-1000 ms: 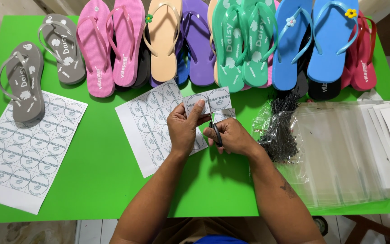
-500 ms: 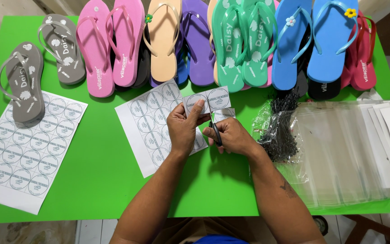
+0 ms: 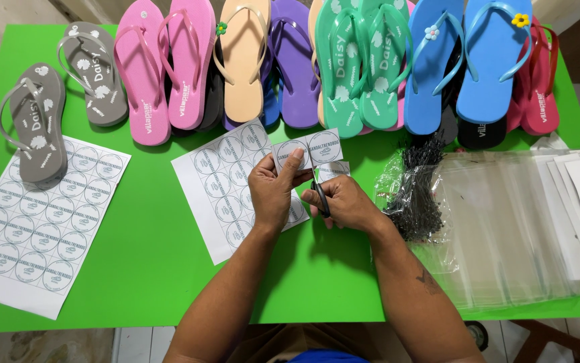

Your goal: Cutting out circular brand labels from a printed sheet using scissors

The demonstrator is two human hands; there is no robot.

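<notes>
My left hand (image 3: pixel 273 191) pinches a small strip of paper with two round labels (image 3: pixel 308 151), held up over the green table (image 3: pixel 135 269). Wrapped around the black handles of a pair of scissors (image 3: pixel 319 191), my right hand (image 3: pixel 343 203) has the blades up into the strip between the two labels. A small cut label piece (image 3: pixel 333 170) lies just above my right hand. Under my hands lies a white sheet of round labels (image 3: pixel 226 185), partly cut away on its right side.
A second full label sheet (image 3: pixel 38 232) lies at the left, with a grey flip-flop (image 3: pixel 34 121) on its top corner. Several coloured flip-flops (image 3: pixel 343 60) line the far edge. A bundle of black ties (image 3: pixel 417 191) and a stack of clear plastic bags (image 3: pixel 518 222) lie at right.
</notes>
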